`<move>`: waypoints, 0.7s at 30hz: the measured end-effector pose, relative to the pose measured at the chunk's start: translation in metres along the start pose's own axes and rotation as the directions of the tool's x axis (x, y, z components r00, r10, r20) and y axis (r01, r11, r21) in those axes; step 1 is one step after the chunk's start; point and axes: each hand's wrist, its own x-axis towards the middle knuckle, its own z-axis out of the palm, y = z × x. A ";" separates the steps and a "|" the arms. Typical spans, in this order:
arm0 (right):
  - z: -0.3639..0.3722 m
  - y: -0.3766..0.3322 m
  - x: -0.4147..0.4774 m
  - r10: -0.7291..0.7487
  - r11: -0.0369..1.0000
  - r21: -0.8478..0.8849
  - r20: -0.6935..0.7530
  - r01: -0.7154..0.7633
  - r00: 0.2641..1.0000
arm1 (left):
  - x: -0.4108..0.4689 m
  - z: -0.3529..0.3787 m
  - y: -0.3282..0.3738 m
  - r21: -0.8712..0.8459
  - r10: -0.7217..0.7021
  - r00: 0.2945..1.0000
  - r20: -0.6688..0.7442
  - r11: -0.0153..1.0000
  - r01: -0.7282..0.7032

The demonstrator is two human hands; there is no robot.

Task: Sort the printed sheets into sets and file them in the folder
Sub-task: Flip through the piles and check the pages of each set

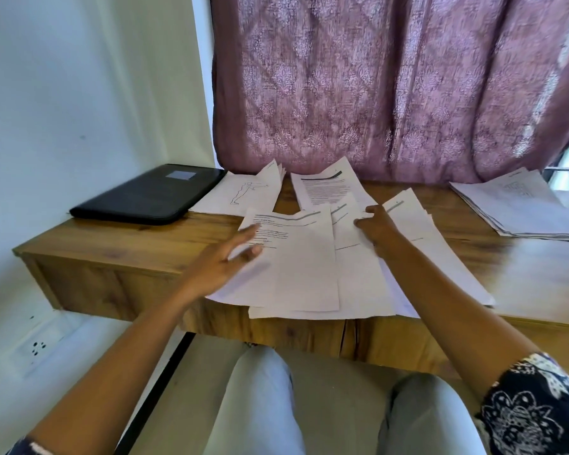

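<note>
Well left of my fingers a black zipped folder (148, 193) lies on the wooden worktop (128, 244), with a figure-drawing sheet (240, 192) just beside it. My left hand (224, 261), fingers spread, is over the fanned white printed sheets (296, 264). My right hand (380, 224) curls onto them, pinching or pressing I cannot tell. Another paper stack (519, 208) lies well right.

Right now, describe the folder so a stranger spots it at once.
Start at the wooden desk under the mauve curtain. At its far left corner, by the white wall, lies the folder, closed. It alone is black; everything beside it is white paper.
</note>
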 end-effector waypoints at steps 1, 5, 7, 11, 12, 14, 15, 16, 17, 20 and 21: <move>0.001 0.001 0.000 0.004 1.000 0.001 0.004 -0.004 1.000 | 0.008 -0.002 -0.009 0.049 -0.102 0.994 -0.049 0.993 0.104; 0.016 -0.002 -0.010 0.002 0.997 0.076 -0.003 -0.001 1.000 | 0.023 0.013 -0.027 0.233 -0.285 0.958 -0.026 0.930 0.283; 0.029 -0.007 -0.019 -0.023 0.996 0.082 -0.004 0.023 1.000 | 0.025 0.017 -0.030 0.138 -0.305 0.951 -0.054 0.941 0.309; 0.062 -0.018 -0.028 -0.097 0.993 0.068 -0.024 0.098 0.995 | 0.026 0.009 -0.025 -0.051 -0.364 0.931 -0.038 0.931 0.362; 0.069 -0.018 -0.029 -0.119 0.991 0.053 -0.026 0.120 0.993 | 0.025 0.007 -0.024 -0.085 -0.375 0.927 -0.033 0.925 0.371; 0.079 -0.019 -0.031 -0.157 0.988 0.013 -0.001 0.157 0.988 | 0.023 0.004 -0.026 -0.075 -0.365 0.930 -0.027 0.929 0.363; 0.081 -0.019 -0.031 -0.170 0.985 -0.016 0.019 0.171 0.985 | 0.022 0.002 -0.027 -0.025 -0.362 0.932 -0.023 0.932 0.361; 0.080 -0.018 -0.029 -0.178 0.983 -0.047 0.038 0.180 0.983 | 0.020 0.001 -0.028 0.034 -0.365 0.931 -0.017 0.930 0.365; 0.078 -0.018 -0.027 -0.176 0.981 -0.076 0.060 0.180 0.983 | 0.019 0.000 -0.030 0.081 -0.363 0.932 -0.007 0.929 0.362; 0.071 -0.015 -0.018 -0.157 0.970 -0.168 0.133 0.178 0.979 | 0.014 -0.001 -0.032 0.114 -0.341 0.940 0.011 0.934 0.337; 0.069 -0.013 -0.017 -0.172 0.960 -0.195 0.158 0.202 0.972 | 0.012 0.000 -0.031 0.117 -0.330 0.944 0.015 0.938 0.326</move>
